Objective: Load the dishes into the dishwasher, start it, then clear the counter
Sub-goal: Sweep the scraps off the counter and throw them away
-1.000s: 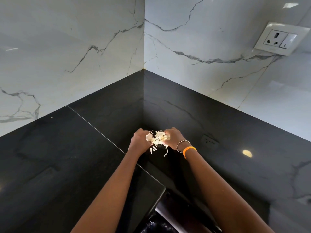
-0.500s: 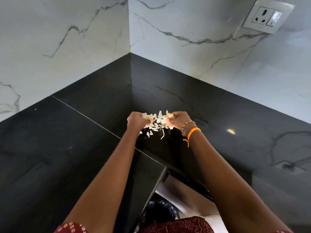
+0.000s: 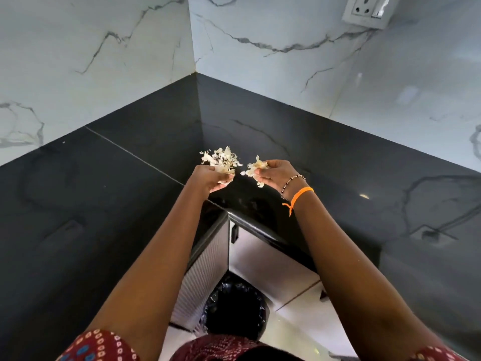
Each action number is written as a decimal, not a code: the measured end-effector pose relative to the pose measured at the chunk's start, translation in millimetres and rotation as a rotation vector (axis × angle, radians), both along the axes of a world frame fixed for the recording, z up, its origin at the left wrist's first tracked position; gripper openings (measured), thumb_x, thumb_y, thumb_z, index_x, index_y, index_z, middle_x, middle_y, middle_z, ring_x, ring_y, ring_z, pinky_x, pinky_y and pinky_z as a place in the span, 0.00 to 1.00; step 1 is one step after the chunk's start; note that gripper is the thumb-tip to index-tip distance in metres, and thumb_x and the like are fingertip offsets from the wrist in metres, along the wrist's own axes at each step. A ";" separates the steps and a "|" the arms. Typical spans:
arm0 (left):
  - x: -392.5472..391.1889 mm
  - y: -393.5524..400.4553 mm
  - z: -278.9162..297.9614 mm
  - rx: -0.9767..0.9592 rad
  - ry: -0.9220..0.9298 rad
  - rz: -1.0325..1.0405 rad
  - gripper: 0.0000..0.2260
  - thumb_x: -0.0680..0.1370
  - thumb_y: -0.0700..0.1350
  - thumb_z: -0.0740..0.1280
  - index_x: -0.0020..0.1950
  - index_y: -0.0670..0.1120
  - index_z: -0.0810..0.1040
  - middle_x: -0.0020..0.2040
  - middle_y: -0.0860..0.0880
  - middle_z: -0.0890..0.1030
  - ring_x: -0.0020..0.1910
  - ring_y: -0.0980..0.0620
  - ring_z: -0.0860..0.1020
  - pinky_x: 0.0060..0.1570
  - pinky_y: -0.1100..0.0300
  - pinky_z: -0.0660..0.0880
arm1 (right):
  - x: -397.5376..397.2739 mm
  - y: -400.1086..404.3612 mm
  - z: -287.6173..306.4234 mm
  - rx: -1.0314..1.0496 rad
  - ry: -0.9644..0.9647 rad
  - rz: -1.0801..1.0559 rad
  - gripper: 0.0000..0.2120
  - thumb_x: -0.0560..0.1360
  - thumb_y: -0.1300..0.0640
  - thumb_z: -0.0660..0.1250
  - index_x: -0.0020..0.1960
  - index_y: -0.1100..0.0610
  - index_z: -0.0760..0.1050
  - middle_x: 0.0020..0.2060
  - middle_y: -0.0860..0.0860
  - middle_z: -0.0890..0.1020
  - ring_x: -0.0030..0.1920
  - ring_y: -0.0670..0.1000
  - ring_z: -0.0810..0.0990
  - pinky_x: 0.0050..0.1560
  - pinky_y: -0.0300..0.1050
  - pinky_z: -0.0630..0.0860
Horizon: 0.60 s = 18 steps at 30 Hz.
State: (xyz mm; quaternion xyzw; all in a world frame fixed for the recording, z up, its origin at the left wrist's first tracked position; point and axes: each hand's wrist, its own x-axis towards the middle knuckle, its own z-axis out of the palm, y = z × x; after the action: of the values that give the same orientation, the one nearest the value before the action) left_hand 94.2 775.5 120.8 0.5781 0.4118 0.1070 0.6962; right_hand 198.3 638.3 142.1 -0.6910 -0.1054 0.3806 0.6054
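black polished stone forms the corner counter [image 3: 109, 204], which carries a thin pale seam line on its left half. we hold both arms out over the inner corner of this counter. our left hand [image 3: 210, 179] is curled around a loose bunch of pale, papery scraps [image 3: 221, 161]; the flakes stand up above the knuckles and fan out toward the right. our right hand [image 3: 276, 174] pinches a second, smaller clump of scraps [image 3: 256, 169] between thumb and fingers, with one strip hanging below the hand. the two clumps sit near each other but apart, with a dark gap of counter showing between them. both clumps are held above the counter surface; we cannot tell whether any flake touches the stone.

the right wrist carries a beaded bracelet [image 3: 292, 185] and, just behind it, an orange band [image 3: 302, 195] with a loose tail. white marble-pattern wall panels [image 3: 91, 48] with grey veins rise behind the counter and meet in a vertical corner. a white socket plate [image 3: 368, 10] sits on the right panel at the upper edge of the view. below the counter edge, between our forearms, we see a ribbed cabinet front [image 3: 205, 280] and a bin lined with a black bag [image 3: 234, 306] standing on a light floor. red patterned fabric [image 3: 101, 346] shows at the bottom edge.
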 end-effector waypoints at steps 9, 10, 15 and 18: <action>-71.1 -96.5 -16.8 -0.024 0.096 0.023 0.11 0.72 0.33 0.69 0.54 0.36 0.78 0.43 0.45 0.80 0.39 0.55 0.79 0.34 0.70 0.77 | -58.3 -74.4 -42.0 -0.045 0.018 0.172 0.14 0.74 0.72 0.62 0.60 0.73 0.71 0.41 0.57 0.78 0.41 0.51 0.78 0.59 0.46 0.75; -78.6 -104.2 -20.0 -0.026 0.117 0.021 0.11 0.73 0.34 0.69 0.55 0.36 0.78 0.43 0.46 0.80 0.39 0.56 0.78 0.33 0.70 0.76 | -64.7 -81.4 -47.8 -0.065 0.021 0.188 0.14 0.74 0.72 0.62 0.59 0.72 0.72 0.42 0.58 0.78 0.43 0.52 0.78 0.62 0.48 0.74; -100.9 -129.0 -43.1 -0.097 0.185 0.040 0.07 0.72 0.31 0.69 0.40 0.40 0.74 0.40 0.46 0.78 0.38 0.55 0.77 0.33 0.69 0.77 | -89.9 -109.8 -81.5 -0.118 0.113 0.212 0.16 0.74 0.73 0.62 0.61 0.75 0.69 0.41 0.57 0.77 0.40 0.50 0.76 0.56 0.41 0.74; -105.7 -138.7 -70.3 -0.132 0.221 0.031 0.07 0.72 0.29 0.69 0.46 0.37 0.77 0.40 0.47 0.78 0.37 0.56 0.77 0.31 0.71 0.76 | -97.6 -117.6 -112.2 -0.188 0.138 0.209 0.15 0.74 0.72 0.64 0.60 0.74 0.70 0.47 0.60 0.75 0.41 0.51 0.77 0.59 0.45 0.74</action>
State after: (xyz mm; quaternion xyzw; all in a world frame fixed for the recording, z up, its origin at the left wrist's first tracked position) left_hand -11.5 636.8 50.5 0.5330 0.5009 0.0262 0.6814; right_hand 100.7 520.7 30.0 -0.7022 -0.0988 0.4962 0.5009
